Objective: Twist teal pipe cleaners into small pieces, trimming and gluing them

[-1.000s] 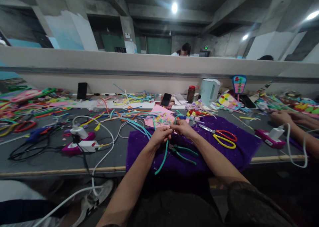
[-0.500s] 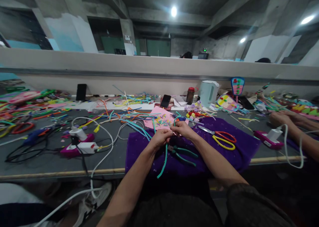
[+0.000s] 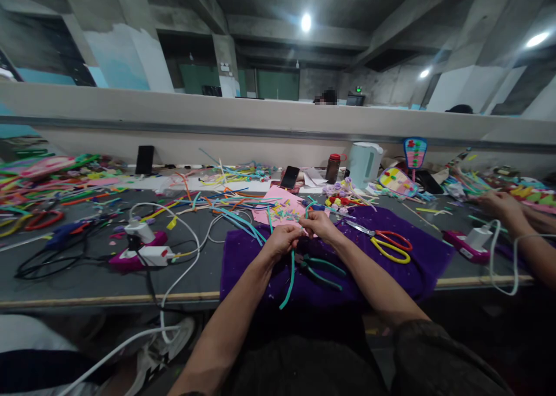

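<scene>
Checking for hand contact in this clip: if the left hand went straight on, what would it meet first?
The left hand would probably meet the right hand first, close ahead; the exact depth is unclear.

Bare concrete ceiling beams (image 3: 299, 29), bright lamp (image 3: 306, 22), white-and-blue painted pillar (image 3: 124, 54), pale partition (image 3: 182, 106).

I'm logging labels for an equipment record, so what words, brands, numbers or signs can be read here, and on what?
None can be read.
Lit green sign on the far wall: too small.
Magenta power strip at right: pale marks, too small.
Scissors and pliers: no lettering can be made out.
</scene>
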Demonstrator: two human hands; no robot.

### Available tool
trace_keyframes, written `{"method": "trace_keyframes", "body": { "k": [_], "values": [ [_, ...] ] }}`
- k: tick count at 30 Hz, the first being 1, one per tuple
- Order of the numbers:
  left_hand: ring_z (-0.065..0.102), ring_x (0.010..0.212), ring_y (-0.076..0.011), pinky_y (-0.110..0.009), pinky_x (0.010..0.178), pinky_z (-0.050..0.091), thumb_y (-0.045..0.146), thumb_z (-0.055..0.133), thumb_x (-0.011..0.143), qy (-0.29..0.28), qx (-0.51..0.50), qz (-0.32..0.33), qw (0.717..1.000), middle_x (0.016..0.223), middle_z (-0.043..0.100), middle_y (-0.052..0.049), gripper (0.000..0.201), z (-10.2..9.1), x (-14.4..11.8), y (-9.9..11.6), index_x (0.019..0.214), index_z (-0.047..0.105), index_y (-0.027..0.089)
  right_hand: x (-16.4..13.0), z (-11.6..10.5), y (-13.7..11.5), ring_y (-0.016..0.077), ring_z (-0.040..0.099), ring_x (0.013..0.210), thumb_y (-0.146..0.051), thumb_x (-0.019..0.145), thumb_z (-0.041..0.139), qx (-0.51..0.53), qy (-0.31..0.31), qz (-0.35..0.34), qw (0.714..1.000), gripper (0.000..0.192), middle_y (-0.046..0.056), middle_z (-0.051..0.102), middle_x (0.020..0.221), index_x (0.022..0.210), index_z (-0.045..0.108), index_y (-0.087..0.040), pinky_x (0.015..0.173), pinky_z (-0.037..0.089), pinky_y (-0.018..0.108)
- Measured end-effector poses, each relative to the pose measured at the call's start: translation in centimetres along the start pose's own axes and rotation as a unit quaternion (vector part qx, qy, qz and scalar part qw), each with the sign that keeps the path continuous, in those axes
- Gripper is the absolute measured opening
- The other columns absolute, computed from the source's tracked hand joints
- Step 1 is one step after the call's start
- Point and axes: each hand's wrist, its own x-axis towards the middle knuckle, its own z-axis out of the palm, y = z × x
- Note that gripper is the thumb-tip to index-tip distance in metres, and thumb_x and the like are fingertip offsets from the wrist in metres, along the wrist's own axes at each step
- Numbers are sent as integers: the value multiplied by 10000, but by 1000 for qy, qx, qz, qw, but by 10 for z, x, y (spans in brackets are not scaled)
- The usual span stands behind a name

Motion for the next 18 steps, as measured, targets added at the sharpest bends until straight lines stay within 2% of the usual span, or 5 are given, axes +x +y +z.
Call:
{"method": "trace_keyframes", "body": {
  "k": [11,18],
  "values": [
    [268,268,-22,-171,328,133,355,608,648,-1,-9,-1,1000,354,409,68,244,1,0,1,683,605,113,1,-2,-1,62,396,290,-345,645,600,10,2,3,1000,258,-66,451,335,509,473,-167,326,300,175],
    [276,256,-24,-171,314,129,347,595,669,-8,-11,8,1000,357,425,64,225,-3,3,-4,691,604,123,2,-2,3,66,400,298,-345,618,635,27,15,17,999,238,-61,459,351,535,513,-158,321,304,181]
  ]
}}
